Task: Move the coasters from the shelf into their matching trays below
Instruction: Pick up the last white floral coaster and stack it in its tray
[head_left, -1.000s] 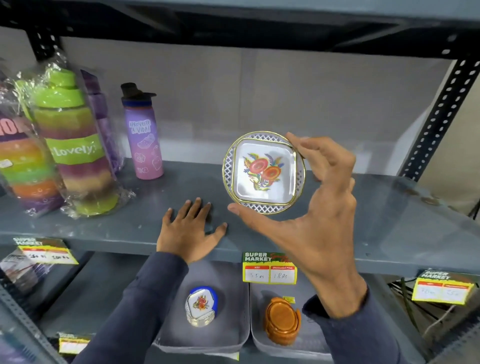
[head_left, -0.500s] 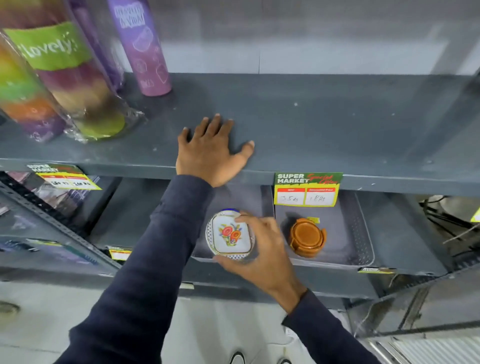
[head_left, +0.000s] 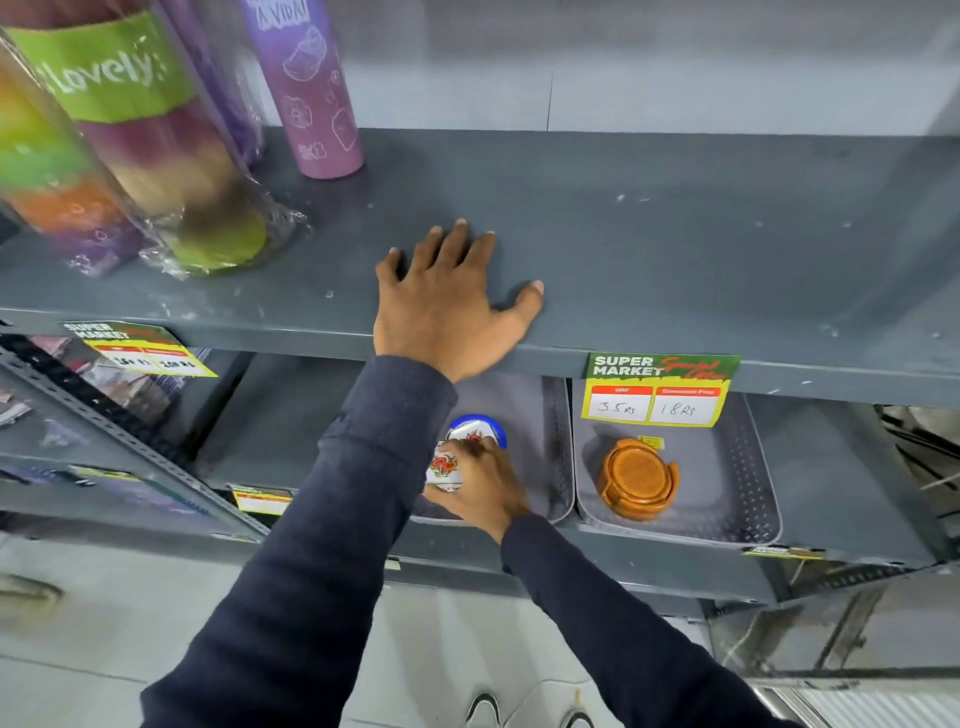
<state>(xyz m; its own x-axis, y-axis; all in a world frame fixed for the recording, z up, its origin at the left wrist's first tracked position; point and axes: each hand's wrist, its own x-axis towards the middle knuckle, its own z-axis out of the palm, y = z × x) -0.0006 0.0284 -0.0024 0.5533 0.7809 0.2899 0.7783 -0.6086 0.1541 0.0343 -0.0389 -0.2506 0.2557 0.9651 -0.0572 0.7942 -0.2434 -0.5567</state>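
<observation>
My right hand (head_left: 480, 486) is down inside the left grey tray (head_left: 550, 447) on the lower shelf, fingers closed on a white floral coaster (head_left: 445, 467). The coaster sits against a stack of like coasters with a blue rim (head_left: 480, 423) just behind it. My left hand (head_left: 447, 306) lies flat, fingers spread, on the upper grey shelf (head_left: 675, 234), holding nothing. In the right grey tray (head_left: 727, 499) stands a stack of orange-brown round coasters (head_left: 638, 480).
Wrapped multicoloured bottles (head_left: 135, 130) and a purple bottle (head_left: 311, 88) stand at the upper shelf's left. A price tag (head_left: 657, 387) hangs from the shelf edge above the right tray. Angled metal racks lie to the lower left and lower right.
My right hand carried the floral coaster from in front of the upper shelf down into the left tray, onto the matching stack. My left hand stayed flat on the shelf; the view tilted down.
</observation>
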